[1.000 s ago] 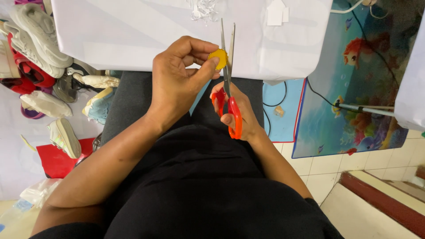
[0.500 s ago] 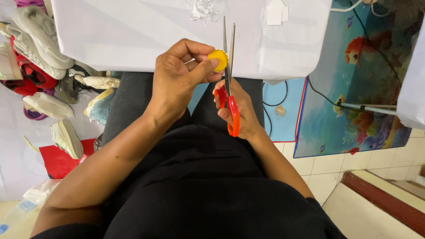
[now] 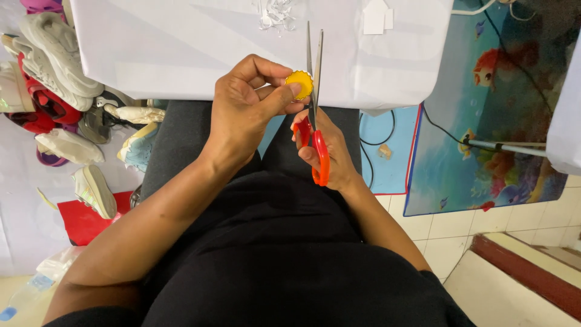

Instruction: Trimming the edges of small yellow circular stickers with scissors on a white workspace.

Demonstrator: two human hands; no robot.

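Head view: our left hand (image 3: 245, 112) pinched the yellow cap (image 3: 299, 85), now nearer the slightly parted scissors (image 3: 316, 109) gripped by our right hand (image 3: 330, 151) at five o'clock.

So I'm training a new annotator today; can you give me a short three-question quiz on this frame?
1. True or false: the left hand pinches the small round yellow crimped-edge cap.
2. Which hand holds the red-handled metal scissors? A) left B) right C) neither
3. Fill in: the scissor blades point toward the ____ cloth-covered table.

Key: 1 true; 2 B, the right hand; 3 white.
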